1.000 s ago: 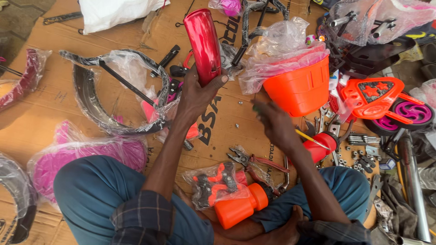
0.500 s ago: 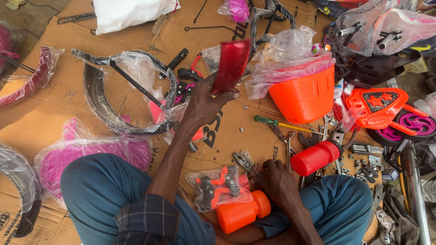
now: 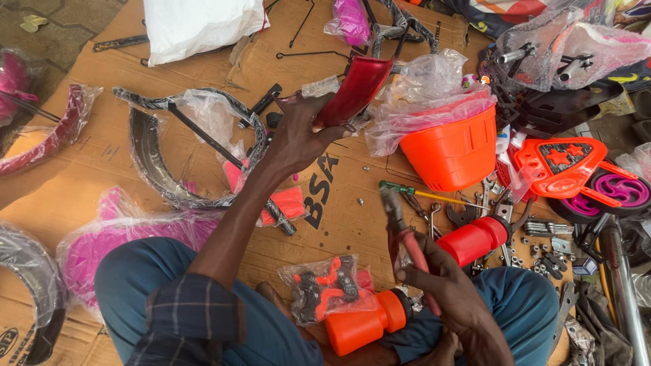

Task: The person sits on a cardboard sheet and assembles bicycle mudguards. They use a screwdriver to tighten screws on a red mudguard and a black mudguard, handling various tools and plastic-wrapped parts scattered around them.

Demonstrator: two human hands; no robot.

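Observation:
My left hand (image 3: pixel 298 139) is raised over the cardboard and grips a curved red metal mudguard piece (image 3: pixel 354 89) by its lower end. My right hand (image 3: pixel 437 278) is near my lap and holds red-handled pliers (image 3: pixel 400 227) with the jaws pointing up and away from me. A green-handled screwdriver (image 3: pixel 424 193) lies on the cardboard just beyond the pliers. A red grip tube (image 3: pixel 475 239) lies to the right of my right hand, and an orange one (image 3: pixel 363 325) rests against my leg.
An orange plastic basket (image 3: pixel 453 152) in clear wrap stands at right. A black mudguard in plastic (image 3: pixel 159 163) lies at left, pink wrapped parts (image 3: pixel 115 234) by my knee. Spanners, nuts and bolts (image 3: pixel 536 240) are scattered at right, beside a red plate and pink wheel (image 3: pixel 614 190).
My right hand went down to my lap area and came up holding the pliers. My left hand tilted the red mudguard piece from upright to slanting right.

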